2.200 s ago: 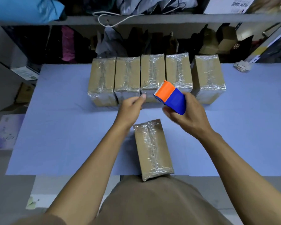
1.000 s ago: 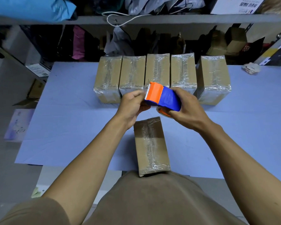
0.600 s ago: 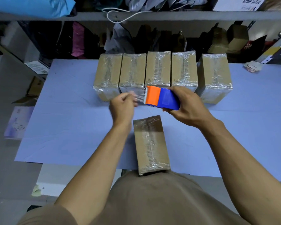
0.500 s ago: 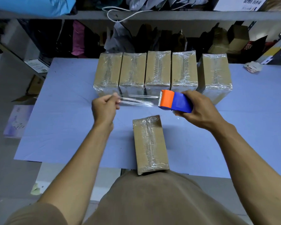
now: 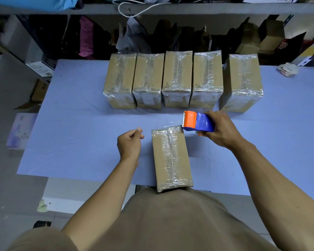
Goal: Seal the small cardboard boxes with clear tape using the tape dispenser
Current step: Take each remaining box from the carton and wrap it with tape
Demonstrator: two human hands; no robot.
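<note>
A small cardboard box lies lengthwise at the table's near edge, with clear tape along its top seam. My right hand grips the blue and orange tape dispenser just past the box's far right corner. A strip of clear tape runs from the dispenser's blade over the box's far edge. My left hand hovers left of that edge, thumb pinched to forefinger on the tape's faint free end.
Several taped boxes stand in a row at the back of the blue table. A crumpled scrap lies at the far right. Cluttered shelves rise behind the table.
Both hands have come down and toward me. The stretched tape, held in the air before, now lies over the near box's far edge.
</note>
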